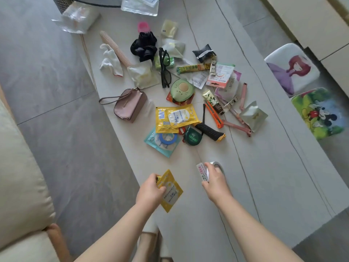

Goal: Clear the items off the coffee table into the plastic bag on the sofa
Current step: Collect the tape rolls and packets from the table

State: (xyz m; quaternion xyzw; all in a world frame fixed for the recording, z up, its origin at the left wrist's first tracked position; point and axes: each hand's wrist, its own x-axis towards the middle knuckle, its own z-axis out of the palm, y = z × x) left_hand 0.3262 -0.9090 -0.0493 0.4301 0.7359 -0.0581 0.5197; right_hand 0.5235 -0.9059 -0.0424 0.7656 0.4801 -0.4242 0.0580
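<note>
Two pickups underway nr coffee table [273, 167] near edge: left hand [150, 190] pinched on yellow sachet [171, 191], right hand [215, 178] clamped on tape roll [217, 164] plus small packet [201, 171]. Most clutter untouched mid-table. Bag not in view; sofa [20, 167] beyond left edge. Next: carry both over, drop in.

Coffee tbl [264, 167]: purse [130, 105], glasses [165, 69], tape measure [192, 137], sachets etc.

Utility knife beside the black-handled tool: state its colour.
Orange, with a dark blade slider, lying diagonally on the coffee table; the utility knife shows in the head view.
</note>
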